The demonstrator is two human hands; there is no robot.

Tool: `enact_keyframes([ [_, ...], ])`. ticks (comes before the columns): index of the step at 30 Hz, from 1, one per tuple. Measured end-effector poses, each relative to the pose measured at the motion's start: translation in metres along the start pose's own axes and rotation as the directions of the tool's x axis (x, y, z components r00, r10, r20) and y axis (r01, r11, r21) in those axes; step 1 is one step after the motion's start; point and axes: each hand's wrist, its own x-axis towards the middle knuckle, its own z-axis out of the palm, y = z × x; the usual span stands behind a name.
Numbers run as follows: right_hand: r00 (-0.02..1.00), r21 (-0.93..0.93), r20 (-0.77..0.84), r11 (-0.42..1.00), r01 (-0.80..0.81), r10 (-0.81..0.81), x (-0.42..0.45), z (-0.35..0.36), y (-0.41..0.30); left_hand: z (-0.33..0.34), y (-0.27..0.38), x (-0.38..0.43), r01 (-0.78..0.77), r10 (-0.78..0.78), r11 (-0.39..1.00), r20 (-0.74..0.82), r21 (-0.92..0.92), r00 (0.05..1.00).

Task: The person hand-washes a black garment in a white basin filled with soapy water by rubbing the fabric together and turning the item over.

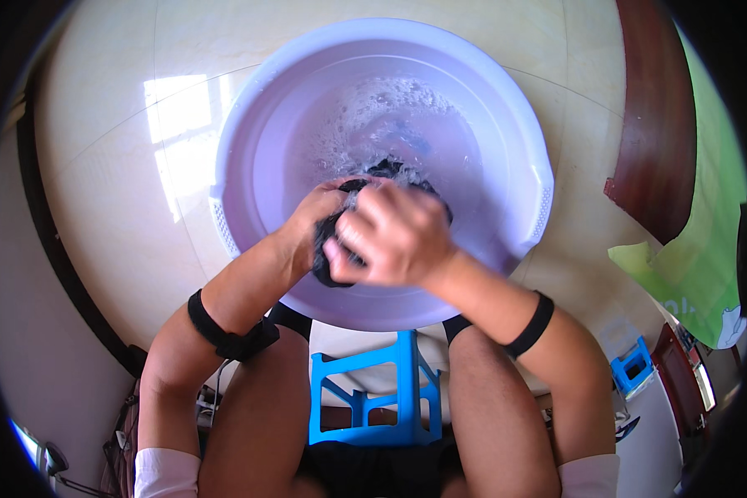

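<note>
A round lavender plastic basin [267, 124] with perforated handles stands on the floor before me, holding water [398, 124] with foam and bubbles. Over its near half, both hands grip a wet black cloth [330, 239]. My right hand [392, 233], blurred, closes its fingers on the cloth from above. Partly hidden behind it, my left hand [324, 199] holds the same cloth from the left side. More of the dark fabric touches the water beyond my fingers, where the surface is splashing.
A blue plastic stool [401, 392] is between my legs. Dark red wooden furniture [657, 124] and a green sheet [716, 249] stand at the right. Another small blue object [632, 367] lies at the lower right. Pale tiles [112, 143] surround the basin, with a dark-edged wall on the left.
</note>
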Motion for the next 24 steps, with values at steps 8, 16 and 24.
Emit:
enact_keyframes([
  [8,0.957,0.081,-0.006,0.954,-0.287,0.289,0.010,-0.015,0.000,0.014,0.021,-0.008,0.153,-0.194,0.896,-0.058,-0.417,0.979],
  [16,0.994,-0.035,-0.102,0.998,-0.053,0.049,0.007,-0.011,0.013,0.023,0.021,-0.014,0.125,-0.163,0.916,-0.068,-0.382,0.984],
  [24,0.989,0.099,-0.039,0.985,-0.141,0.146,0.001,-0.015,-0.010,0.038,0.036,-0.013,0.155,-0.216,0.946,-0.194,-0.286,0.957],
])
